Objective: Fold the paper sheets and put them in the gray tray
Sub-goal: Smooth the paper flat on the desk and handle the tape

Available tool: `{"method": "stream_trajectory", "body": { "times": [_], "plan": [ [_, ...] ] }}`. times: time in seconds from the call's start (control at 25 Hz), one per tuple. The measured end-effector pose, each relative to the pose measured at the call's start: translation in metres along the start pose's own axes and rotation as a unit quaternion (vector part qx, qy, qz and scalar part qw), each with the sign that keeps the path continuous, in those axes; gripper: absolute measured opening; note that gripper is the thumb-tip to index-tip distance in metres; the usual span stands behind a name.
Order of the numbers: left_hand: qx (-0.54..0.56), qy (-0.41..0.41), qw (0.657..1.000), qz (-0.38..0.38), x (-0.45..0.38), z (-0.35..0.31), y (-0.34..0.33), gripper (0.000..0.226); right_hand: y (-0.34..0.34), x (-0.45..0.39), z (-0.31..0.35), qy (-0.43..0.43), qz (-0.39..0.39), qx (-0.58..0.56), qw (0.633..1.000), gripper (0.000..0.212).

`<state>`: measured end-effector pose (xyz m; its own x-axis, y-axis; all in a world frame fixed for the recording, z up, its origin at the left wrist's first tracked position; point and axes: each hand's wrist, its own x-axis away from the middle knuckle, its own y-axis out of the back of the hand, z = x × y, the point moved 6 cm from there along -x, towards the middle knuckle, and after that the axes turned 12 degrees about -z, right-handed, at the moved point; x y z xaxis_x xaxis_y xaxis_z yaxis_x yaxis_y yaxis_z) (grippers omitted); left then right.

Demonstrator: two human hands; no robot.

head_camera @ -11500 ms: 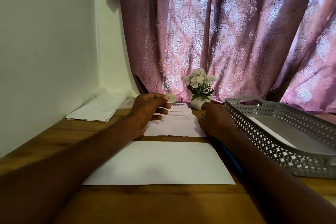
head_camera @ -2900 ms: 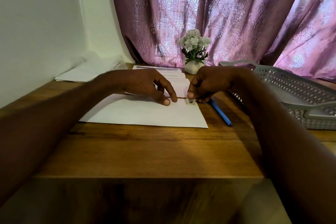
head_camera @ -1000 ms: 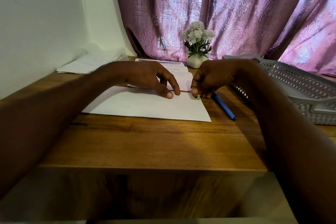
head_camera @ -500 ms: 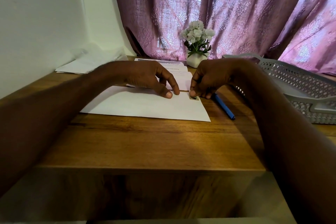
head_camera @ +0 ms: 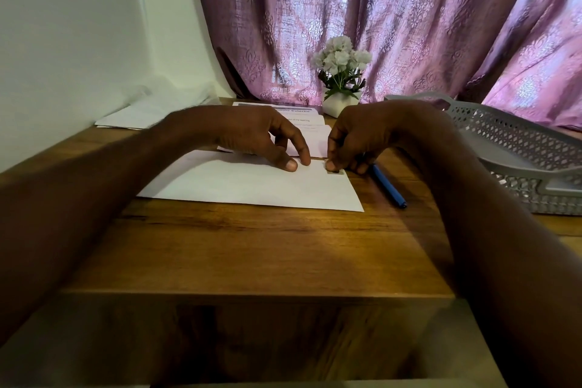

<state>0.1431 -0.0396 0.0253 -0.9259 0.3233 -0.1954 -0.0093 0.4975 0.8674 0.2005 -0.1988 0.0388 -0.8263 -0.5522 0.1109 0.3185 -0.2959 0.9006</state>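
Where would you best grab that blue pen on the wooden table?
Pinch the slim blue pen across its bare middle, from above. It lies flat, apart from the white folded paper; its far end sits under the right hand.

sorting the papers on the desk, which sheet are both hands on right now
The plain white sheet nearest the desk's front edge: left hand and right hand touch its far edge. The printed sheets lie behind; loose papers by the wall.
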Motion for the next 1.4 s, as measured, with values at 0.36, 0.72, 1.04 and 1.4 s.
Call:
{"method": "stream_trajectory", "body": {
  "times": [0.36, 0.72, 1.04, 1.4],
  "plan": [
    [-0.029, -0.052, 0.998, 0.013, -0.002, -0.023, -0.005, 0.039, -0.002, 0.001, -0.001, -0.02, -0.004, 0.011, 1.0, 0.02],
    [-0.035, -0.033, 0.999, 0.006, -0.002, -0.025, -0.006, 0.042, -0.002, -0.008, -0.006, -0.039, -0.039, 0.021, 0.998, 0.012],
    [-0.037, -0.029, 0.999, 0.009, 0.0, -0.026, -0.007, 0.046, 0.0, -0.013, -0.01, -0.067, -0.076, 0.009, 0.995, 0.014],
    [-0.081, -0.011, 0.996, 0.019, -0.002, -0.026, -0.007, 0.048, 0.002, -0.008, -0.007, -0.051, -0.064, 0.011, 0.997, 0.011]
  ]
}}
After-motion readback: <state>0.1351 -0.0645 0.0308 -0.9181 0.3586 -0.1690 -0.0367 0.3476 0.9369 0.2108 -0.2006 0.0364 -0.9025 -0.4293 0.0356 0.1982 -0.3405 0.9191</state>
